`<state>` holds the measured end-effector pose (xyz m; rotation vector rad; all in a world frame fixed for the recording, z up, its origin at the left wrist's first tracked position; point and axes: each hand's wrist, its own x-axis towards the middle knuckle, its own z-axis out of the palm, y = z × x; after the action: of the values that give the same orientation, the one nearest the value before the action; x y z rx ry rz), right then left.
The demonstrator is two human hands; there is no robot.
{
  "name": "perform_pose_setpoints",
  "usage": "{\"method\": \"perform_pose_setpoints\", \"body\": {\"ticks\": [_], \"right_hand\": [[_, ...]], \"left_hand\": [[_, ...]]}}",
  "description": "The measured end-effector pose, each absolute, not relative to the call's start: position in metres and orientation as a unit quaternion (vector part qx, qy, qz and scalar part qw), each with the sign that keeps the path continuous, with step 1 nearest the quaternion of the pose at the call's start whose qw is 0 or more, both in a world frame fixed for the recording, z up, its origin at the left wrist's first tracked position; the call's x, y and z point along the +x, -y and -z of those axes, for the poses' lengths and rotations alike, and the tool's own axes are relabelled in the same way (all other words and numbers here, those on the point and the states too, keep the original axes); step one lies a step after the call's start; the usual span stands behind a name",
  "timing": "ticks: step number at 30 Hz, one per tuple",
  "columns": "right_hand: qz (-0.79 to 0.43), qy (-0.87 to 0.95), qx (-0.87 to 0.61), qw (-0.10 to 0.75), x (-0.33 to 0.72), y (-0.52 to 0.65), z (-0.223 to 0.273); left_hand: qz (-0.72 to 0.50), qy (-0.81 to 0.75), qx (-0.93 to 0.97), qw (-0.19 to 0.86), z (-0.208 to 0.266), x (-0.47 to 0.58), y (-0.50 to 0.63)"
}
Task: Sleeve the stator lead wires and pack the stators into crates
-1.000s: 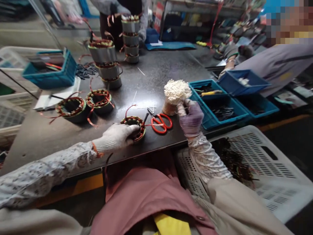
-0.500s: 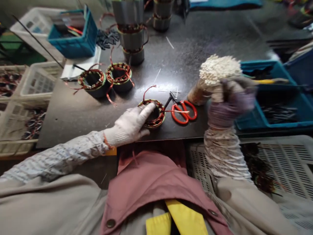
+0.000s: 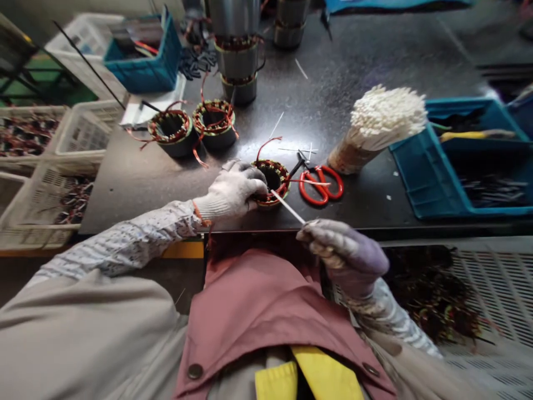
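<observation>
A wire-wound stator (image 3: pixel 285 172) stands on the bench near its front edge, with reddish lead wires sticking out. My left hand (image 3: pixel 234 190), in a white glove, has its fingers closed over the stator's left rim. Pinched in my gloved right hand (image 3: pixel 333 244) is a thin white cable tie (image 3: pixel 289 208), its far tip at the stator's front rim. Red-handled scissors (image 3: pixel 320 186) lie just right of the stator. A thick bundle of white cable ties (image 3: pixel 385 119) stands tilted behind my right hand.
Two more stators (image 3: pixel 175 133) sit to the left, with stacked ones (image 3: pixel 237 61) farther back. Blue bins (image 3: pixel 462 211) flank the right side; another blue bin (image 3: pixel 144 75) is at back left. White crates (image 3: pixel 33 219) stand left, and a grated crate (image 3: pixel 495 278) lies lower right.
My right hand has come from the bundle down and left to the stator, with one cable tie in it. My left fingers have drawn back from over the opening to the left rim.
</observation>
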<state>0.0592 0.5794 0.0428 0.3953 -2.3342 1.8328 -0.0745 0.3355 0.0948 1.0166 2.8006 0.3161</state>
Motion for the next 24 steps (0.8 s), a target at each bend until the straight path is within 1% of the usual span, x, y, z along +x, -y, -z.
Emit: {"method": "perform_pose_setpoints", "body": {"ticks": [3,5,8,11,16,18,21,24], "right_hand": [[-0.631,0.754,0.144,0.108,0.076,-0.570,-0.044],[-0.636,0.743,0.157,0.139,0.079,-0.567,-0.044],[-0.615,0.746,0.191,0.168,0.078,-0.566,-0.040],[-0.598,0.749,0.233,0.167,0.081,-0.566,-0.032],[-0.602,0.737,0.267,0.152,0.090,-0.566,-0.015],[-0.610,0.729,0.276,0.141,0.089,-0.564,-0.008],[-0.626,0.720,0.261,0.145,0.080,-0.558,0.001],[-0.645,0.710,0.235,0.159,0.072,-0.551,0.004]], "left_hand": [[-0.145,-0.931,0.321,0.097,-0.093,-0.073,-0.339],[-0.155,-0.934,0.311,0.086,-0.088,-0.071,-0.343],[-0.099,-0.944,0.311,0.049,-0.081,-0.068,-0.351],[-0.050,-0.941,0.331,0.056,-0.081,-0.066,-0.354],[-0.037,-0.938,0.342,0.043,-0.088,-0.063,-0.344],[-0.015,-0.938,0.341,0.060,-0.090,-0.063,-0.346],[0.004,-0.941,0.325,0.090,-0.091,-0.066,-0.355],[-0.008,-0.947,0.313,0.073,-0.089,-0.069,-0.358]]}}
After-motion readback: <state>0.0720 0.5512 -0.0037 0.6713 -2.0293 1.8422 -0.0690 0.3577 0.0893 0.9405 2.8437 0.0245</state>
